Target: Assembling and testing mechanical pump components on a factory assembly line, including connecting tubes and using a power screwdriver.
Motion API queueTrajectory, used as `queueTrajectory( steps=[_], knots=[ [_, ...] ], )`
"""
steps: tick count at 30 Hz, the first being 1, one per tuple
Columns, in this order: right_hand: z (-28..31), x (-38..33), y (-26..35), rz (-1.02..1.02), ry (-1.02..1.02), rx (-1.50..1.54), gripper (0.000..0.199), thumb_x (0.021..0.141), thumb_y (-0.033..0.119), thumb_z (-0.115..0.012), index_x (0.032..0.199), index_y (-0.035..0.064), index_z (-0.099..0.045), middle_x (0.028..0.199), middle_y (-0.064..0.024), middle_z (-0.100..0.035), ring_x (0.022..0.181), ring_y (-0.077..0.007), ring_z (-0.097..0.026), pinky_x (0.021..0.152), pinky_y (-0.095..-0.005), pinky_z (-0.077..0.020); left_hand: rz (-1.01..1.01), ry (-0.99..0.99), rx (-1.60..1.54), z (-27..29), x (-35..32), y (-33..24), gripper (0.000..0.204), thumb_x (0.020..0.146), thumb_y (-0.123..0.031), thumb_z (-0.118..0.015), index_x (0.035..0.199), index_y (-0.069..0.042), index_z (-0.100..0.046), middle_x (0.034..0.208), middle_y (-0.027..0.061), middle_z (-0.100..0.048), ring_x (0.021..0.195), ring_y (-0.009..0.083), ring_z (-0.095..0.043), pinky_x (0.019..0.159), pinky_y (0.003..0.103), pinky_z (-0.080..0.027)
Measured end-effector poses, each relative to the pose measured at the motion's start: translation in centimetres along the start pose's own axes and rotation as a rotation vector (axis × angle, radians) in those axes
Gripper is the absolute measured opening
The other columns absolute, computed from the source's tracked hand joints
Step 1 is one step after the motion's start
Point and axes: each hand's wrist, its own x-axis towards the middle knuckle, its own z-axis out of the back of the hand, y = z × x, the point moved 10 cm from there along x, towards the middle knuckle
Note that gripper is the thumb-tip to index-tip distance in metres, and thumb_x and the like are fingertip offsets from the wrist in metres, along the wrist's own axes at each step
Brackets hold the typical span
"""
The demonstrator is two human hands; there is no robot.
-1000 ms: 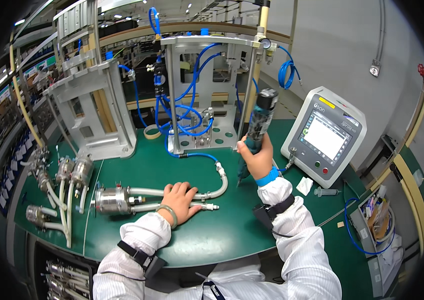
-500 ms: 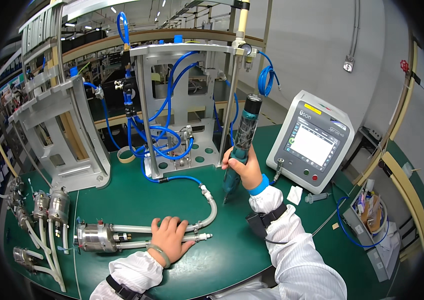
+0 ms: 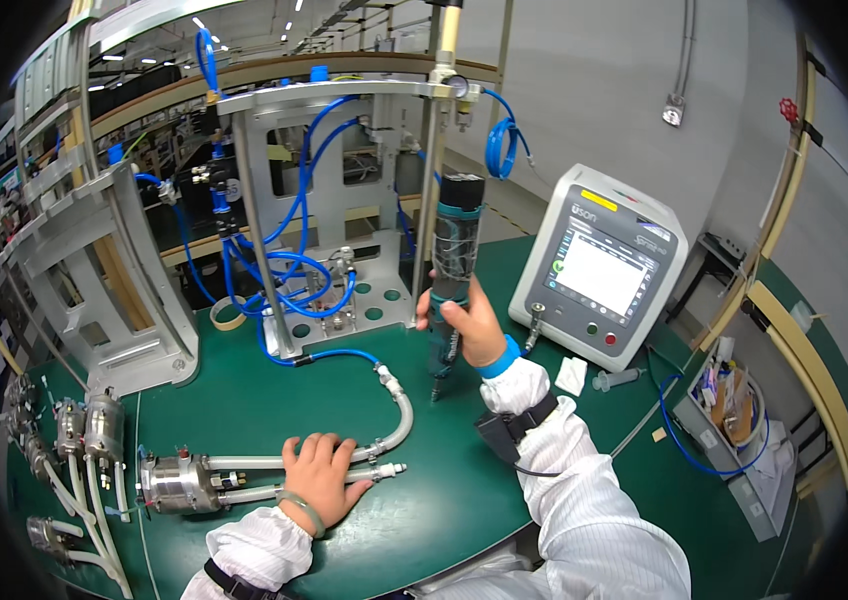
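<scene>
- We stand at a wide green counter (image 3: pixel 454 470), which carries everything below.
- Beyond our hands, a tall metal frame (image 3: pixel 384 90) stands on it, laced with blue air lines (image 3: pixel 306 185).
- Toward our right leans a pale box with a lit screen (image 3: pixel 599 265), apart from both hands.
- At our left lies a metal can (image 3: pixel 179 483), its pale hoses (image 3: pixel 249 462) running rightward. We judge the can heavy and hard, perhaps slippery, best taken round its body; the hoses look light and bendy, best held near their fittings.
- The power screwdriver (image 3: pixel 457 240) is nearly upright, point down, between hoses and box; we cannot tell whether its tip touches the counter. We expect it stiff and top-heavy, steadiest round its grip.
- Our right hand (image 3: pixel 474 325) has its fingers wrapped around the screwdriver's lower body.
- Our left hand (image 3: pixel 319 485) rests palm down over the hoses, fingers slightly spread; whether they grasp, we cannot tell.
- A small syringe (image 3: pixel 616 379) lies beside the box.
</scene>
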Motion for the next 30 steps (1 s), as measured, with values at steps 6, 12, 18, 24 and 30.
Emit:
queueTrajectory(
  steps=[6,12,18,24,30],
  knots=[
    [-0.7,-0.4,0.0,-0.014,0.02,-0.086,0.047,0.095,0.029,-0.07,0.127,0.0021,-0.048,0.101,-0.012,-0.067,0.085,-0.0193,-0.067,0.082,-0.0349,-0.0553,0.003,-0.01,0.01,0.2,0.4,0.0,0.06,0.077,-0.041,-0.076,0.125,-0.008,-0.059,0.119,0.0122,-0.057,0.115,0.0316,-0.051,0.102,0.055,-0.028],
    [-1.3,-0.6,0.3,0.011,0.008,-0.035,0.051,0.094,0.029,-0.071,0.129,0.0015,-0.046,0.095,-0.0095,-0.064,0.08,-0.0174,-0.065,0.075,-0.0336,-0.0548,-0.002,-0.01,0.015,0.6,0.3,-0.7,0.063,0.076,-0.042,-0.077,0.126,-0.008,-0.059,0.119,0.0128,-0.057,0.114,0.0327,-0.051,0.102,0.052,-0.03],
    [-4.1,-0.8,1.3,0.015,-0.131,-0.102,0.049,0.095,0.032,-0.071,0.125,0.001,-0.048,0.08,-0.0087,-0.063,0.066,-0.016,-0.063,0.061,-0.0298,-0.0532,0.034,0.004,0.028,0.4,-0.3,0.2,0.068,0.075,-0.046,-0.076,0.129,-0.009,-0.058,0.123,0.013,-0.055,0.117,0.0341,-0.05,0.102,0.052,-0.031],
    [-11.0,-1.7,4.3,0.018,0.028,-0.017,0.077,0.084,0.069,-0.066,0.115,0.0014,-0.047,0.077,-0.0128,-0.063,0.065,-0.0215,-0.064,0.061,-0.0332,-0.0527,0.029,0.001,0.018,0.1,0.6,0.3,0.067,0.078,-0.046,-0.075,0.131,-0.01,-0.056,0.125,0.0122,-0.056,0.115,0.0304,-0.053,0.101,0.051,-0.034],
    [-14.8,-3.0,1.5,-0.081,0.115,0.063,0.079,0.079,0.07,-0.071,0.113,0.0023,-0.048,0.079,-0.0128,-0.065,0.067,-0.0209,-0.064,0.062,-0.0329,-0.0519,0.036,0.013,0.006,-0.2,0.3,0.4,0.063,0.077,-0.045,-0.076,0.124,-0.007,-0.057,0.126,0.0119,-0.055,0.116,0.0304,-0.052,0.1,0.051,-0.034]
  ],
)
